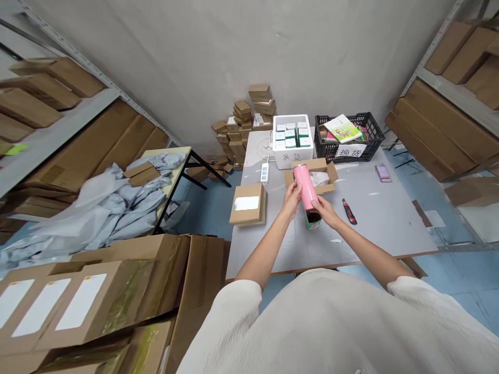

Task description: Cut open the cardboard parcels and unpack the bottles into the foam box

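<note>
A pink tumbler (306, 188) with a silvery rim is held tilted above the grey table (273, 249). My left hand (291, 200) grips its left side, and my right hand (324, 210) holds it near its lower end. Just below the tumbler stands a small green box (313, 220) with a dark opening, partly hidden by the tumbler and my right hand. Behind the tumbler sits an open cardboard box (330, 179) with white wrapping inside. A red and black box cutter (350, 212) lies to the right of my right hand.
Closed cardboard boxes (247, 204) with a white label lie at the left. A power strip (264, 173), a white foam box (293, 156) of small cartons and a black crate (374, 137) are farther back. Stacked large cartons (202, 270) stand beside the table's left edge.
</note>
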`<move>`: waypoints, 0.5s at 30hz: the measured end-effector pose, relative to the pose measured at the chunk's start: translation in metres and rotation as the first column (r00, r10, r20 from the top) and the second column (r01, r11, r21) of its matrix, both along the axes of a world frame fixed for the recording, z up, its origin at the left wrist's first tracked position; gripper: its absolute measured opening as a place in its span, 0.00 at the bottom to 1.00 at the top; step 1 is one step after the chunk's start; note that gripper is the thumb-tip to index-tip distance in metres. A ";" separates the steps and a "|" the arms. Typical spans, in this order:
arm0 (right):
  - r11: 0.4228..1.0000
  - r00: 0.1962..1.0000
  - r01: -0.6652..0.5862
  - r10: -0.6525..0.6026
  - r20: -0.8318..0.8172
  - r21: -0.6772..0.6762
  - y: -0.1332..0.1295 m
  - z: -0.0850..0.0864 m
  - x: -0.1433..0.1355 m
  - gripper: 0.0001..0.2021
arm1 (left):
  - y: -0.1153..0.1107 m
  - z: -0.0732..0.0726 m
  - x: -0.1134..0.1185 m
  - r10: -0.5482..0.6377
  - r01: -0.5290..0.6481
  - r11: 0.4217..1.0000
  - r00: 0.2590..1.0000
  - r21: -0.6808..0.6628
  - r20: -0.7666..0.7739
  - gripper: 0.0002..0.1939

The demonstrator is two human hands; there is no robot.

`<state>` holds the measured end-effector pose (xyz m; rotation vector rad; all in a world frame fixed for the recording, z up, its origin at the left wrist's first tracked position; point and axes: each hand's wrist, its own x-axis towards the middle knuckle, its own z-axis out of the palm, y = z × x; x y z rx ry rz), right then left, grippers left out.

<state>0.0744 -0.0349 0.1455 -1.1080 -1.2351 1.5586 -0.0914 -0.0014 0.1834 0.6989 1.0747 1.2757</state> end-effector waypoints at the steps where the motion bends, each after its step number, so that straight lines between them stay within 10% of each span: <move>1: 0.999 0.999 0.028 -0.028 0.016 0.027 0.000 0.000 -0.002 0.40 | 0.000 0.002 0.000 -0.012 0.012 1.000 1.000 0.010 -0.016 0.27; 9: 0.982 0.982 0.129 -0.146 0.116 0.140 -0.002 -0.003 -0.009 0.42 | 0.001 0.000 0.002 0.050 -0.050 0.999 0.997 0.007 -0.054 0.31; 15: 0.997 0.999 0.036 -0.037 -0.007 -0.064 0.007 -0.001 0.002 0.39 | 0.005 -0.007 -0.004 0.029 -0.028 0.999 0.999 -0.036 0.016 0.28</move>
